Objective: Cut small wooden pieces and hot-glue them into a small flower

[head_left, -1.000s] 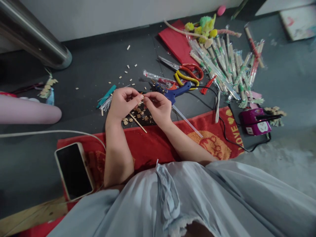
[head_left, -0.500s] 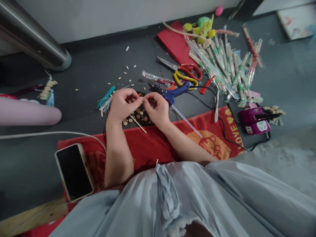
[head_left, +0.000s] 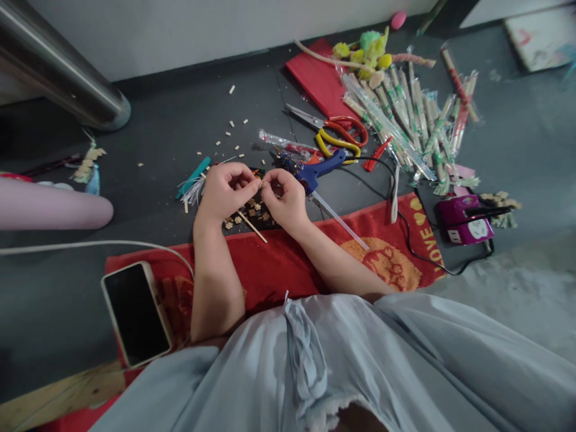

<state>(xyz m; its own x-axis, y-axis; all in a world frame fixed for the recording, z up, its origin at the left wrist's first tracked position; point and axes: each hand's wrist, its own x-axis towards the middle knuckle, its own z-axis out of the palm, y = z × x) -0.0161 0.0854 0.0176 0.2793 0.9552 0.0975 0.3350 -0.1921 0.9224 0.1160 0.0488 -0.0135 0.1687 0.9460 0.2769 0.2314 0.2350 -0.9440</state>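
My left hand (head_left: 228,189) and my right hand (head_left: 285,195) meet almost tip to tip, thumb and forefinger of each pinched together. Whatever sits between the fingertips is too small to make out. Below them lie many small brown and tan wooden pieces (head_left: 252,211), some flower-shaped, with a thin wooden stick (head_left: 252,227) slanting across. Just right of my right hand rests a blue hot glue gun (head_left: 315,174) with a clear glue stick (head_left: 342,221) poking out behind. A teal strip (head_left: 194,177) and white strings (head_left: 192,191) lie left of my left hand.
Red-handled scissors (head_left: 346,129) lie beyond the glue gun, near a heap of wrapped sticks (head_left: 405,114). A red towel (head_left: 279,270) spreads before me, with a phone (head_left: 136,315) on its left end. The gun's cord runs toward a purple power block (head_left: 463,221).
Almost nothing differs. My two pinched hands stay in place, with the fingertips perhaps a touch farther apart.
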